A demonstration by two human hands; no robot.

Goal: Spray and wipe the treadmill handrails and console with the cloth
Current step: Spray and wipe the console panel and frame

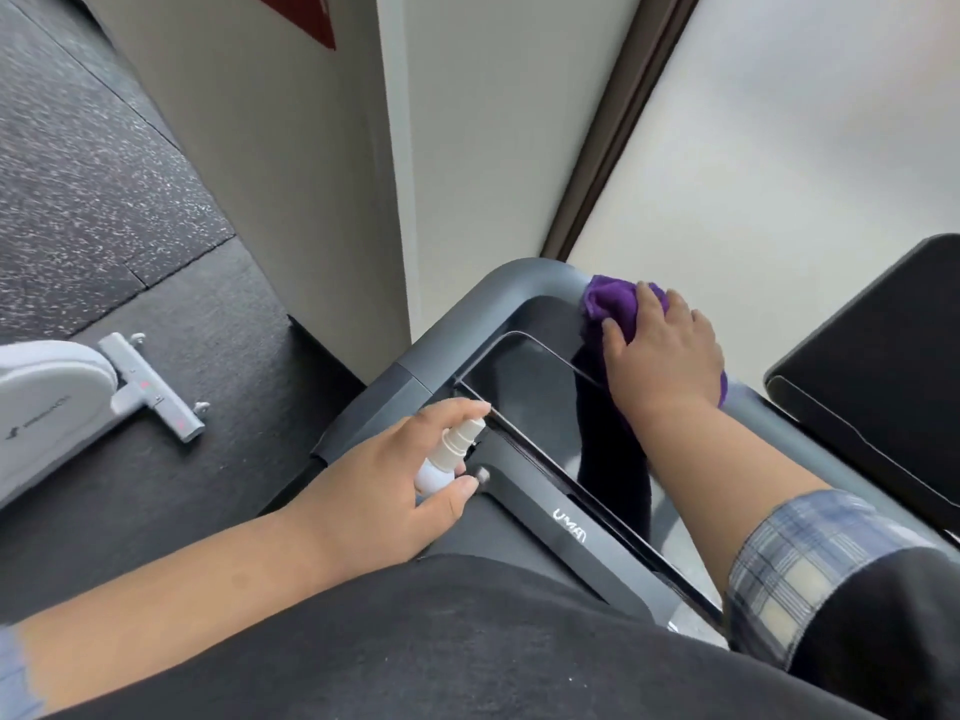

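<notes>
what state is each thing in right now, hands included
left hand: grips the spray bottle
spray bottle: held tilted, nozzle toward the console
right hand: presses the cloth down
purple cloth: bunched on the handrail
handrail: under the cloth
console screen: dark

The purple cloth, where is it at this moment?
In the head view, the purple cloth lies right of centre, under the right hand, on the grey handrail just past its rounded corner, above the dark console screen.

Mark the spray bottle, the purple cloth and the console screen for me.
spray bottle [440, 469], head view, white body below the nozzle
purple cloth [610, 304], head view, bunched part on the handrail
console screen [535, 392], head view, dark glass
</notes>
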